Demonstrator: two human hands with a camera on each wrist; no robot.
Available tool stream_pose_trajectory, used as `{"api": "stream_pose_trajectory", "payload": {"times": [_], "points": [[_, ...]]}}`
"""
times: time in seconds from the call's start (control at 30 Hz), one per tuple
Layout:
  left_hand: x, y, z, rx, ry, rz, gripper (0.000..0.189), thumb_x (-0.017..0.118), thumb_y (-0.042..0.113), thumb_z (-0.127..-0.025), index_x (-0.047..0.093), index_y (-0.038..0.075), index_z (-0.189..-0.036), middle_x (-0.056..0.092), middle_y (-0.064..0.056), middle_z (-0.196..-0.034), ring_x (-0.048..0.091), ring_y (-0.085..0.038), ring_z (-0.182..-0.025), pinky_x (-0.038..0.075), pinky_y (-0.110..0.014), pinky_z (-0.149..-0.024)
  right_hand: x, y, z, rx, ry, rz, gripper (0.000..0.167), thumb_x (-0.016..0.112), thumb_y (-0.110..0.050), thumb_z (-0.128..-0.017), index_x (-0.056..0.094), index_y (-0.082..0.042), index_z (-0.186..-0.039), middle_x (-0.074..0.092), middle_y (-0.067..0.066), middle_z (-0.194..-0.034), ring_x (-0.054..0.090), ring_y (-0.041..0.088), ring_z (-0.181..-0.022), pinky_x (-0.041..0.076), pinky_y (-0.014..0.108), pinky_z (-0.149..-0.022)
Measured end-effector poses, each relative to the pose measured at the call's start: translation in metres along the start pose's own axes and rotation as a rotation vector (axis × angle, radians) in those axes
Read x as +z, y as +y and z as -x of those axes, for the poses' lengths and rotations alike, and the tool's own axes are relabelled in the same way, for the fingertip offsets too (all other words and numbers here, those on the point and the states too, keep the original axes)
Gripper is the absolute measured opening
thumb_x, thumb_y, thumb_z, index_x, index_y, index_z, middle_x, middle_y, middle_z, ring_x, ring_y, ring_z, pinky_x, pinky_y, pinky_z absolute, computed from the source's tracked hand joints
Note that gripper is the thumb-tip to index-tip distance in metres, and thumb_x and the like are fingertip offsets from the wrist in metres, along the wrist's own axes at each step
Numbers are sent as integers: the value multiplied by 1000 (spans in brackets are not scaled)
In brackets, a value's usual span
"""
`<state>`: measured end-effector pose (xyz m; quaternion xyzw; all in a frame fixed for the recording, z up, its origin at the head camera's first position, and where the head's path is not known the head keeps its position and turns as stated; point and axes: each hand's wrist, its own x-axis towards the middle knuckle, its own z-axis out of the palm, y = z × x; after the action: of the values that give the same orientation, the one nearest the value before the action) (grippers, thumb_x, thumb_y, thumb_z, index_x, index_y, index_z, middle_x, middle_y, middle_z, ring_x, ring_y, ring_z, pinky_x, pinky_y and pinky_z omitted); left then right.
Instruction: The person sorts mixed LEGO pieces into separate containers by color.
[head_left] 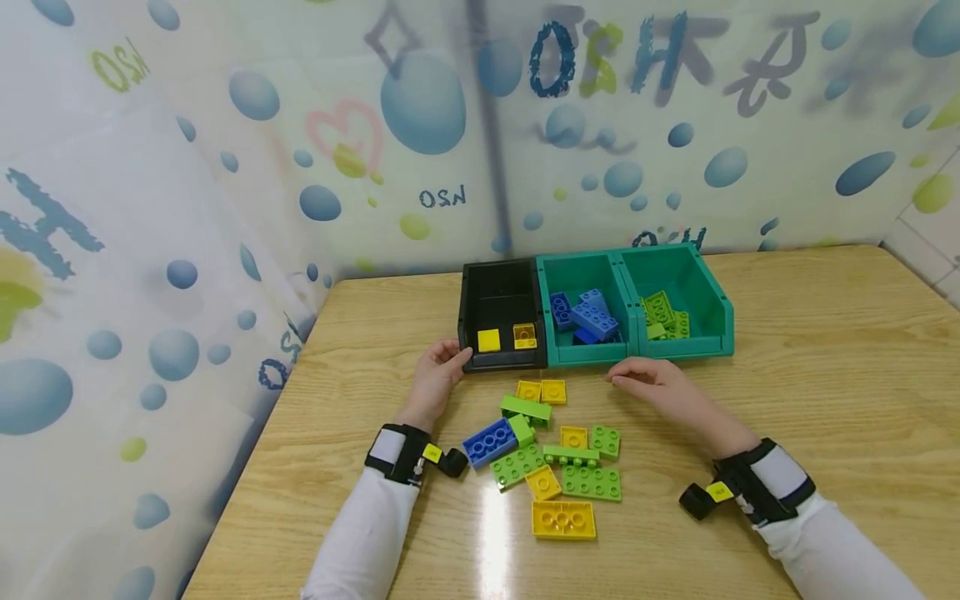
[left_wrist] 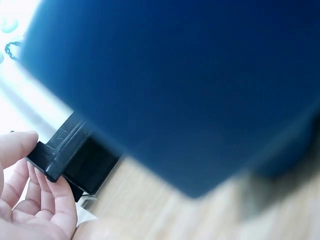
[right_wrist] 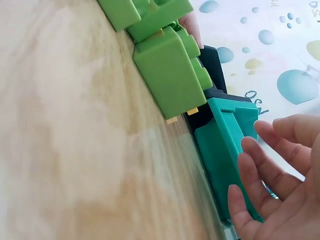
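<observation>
My left hand (head_left: 433,382) pinches the front left corner of the black bin (head_left: 498,271). In the left wrist view the thumb lies on the bin's rim and the fingers are curled beneath it. Two yellow bricks (head_left: 489,340) lie in that bin. My right hand (head_left: 660,385) is at the front of the teal bins (head_left: 592,360), fingers loosely bent and holding nothing; whether the fingertips touch a bin I cannot tell. Blue bricks (head_left: 594,320) fill part of the middle bin, and green bricks (head_left: 660,309) lie in the right one.
Between my arms, loose bricks lie on the wooden table (head_left: 345,333): several green ones (head_left: 592,482), several yellow ones (head_left: 563,520) and a blue one (head_left: 491,442). Behind the bins hangs a patterned curtain (head_left: 420,217). A dark blue blurred shape (left_wrist: 175,90) covers much of the left wrist view.
</observation>
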<state>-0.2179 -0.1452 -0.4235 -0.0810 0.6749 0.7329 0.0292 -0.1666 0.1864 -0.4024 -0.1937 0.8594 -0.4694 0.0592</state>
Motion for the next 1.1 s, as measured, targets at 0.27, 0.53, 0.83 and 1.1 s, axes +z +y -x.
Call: {"api": "stream_pose_trajectory", "payload": {"times": [0.27,0.53,0.83,1.1], "points": [[0,1,1,0,0,7,10,61,8,-91,54,8,-98,46,2,-85,44,-10,-76,40,-19,-62,7,4,6,40,-85,-13,22,53,-19,-97,66,-6,-110,64,8,-111,53,6,-100,44,23,-87],[1,1,2,9,8,-3,10,62,10,-91,54,8,-97,46,1,-85,44,-11,-76,40,-18,-62,15,2,15,-70,-230,71,32,63,-29,-90,61,-11,-117,60,7,-120,54,18,-110,45,34,-94],[1,2,2,-1,14,-6,10,62,10,-91,55,8,-98,46,1,-86,44,-12,-76,40,-19,-62,17,8,17,-250,-360,136,42,73,-34,-81,60,-21,-119,57,4,-124,48,17,-115,40,40,-98],[2,2,2,0,8,-7,10,62,9,-91,55,8,-98,46,1,-86,44,-11,-76,40,-19,-62,17,7,17,-228,-360,143,39,73,-36,-82,61,-24,-117,58,0,-121,48,15,-113,40,38,-97]]}}
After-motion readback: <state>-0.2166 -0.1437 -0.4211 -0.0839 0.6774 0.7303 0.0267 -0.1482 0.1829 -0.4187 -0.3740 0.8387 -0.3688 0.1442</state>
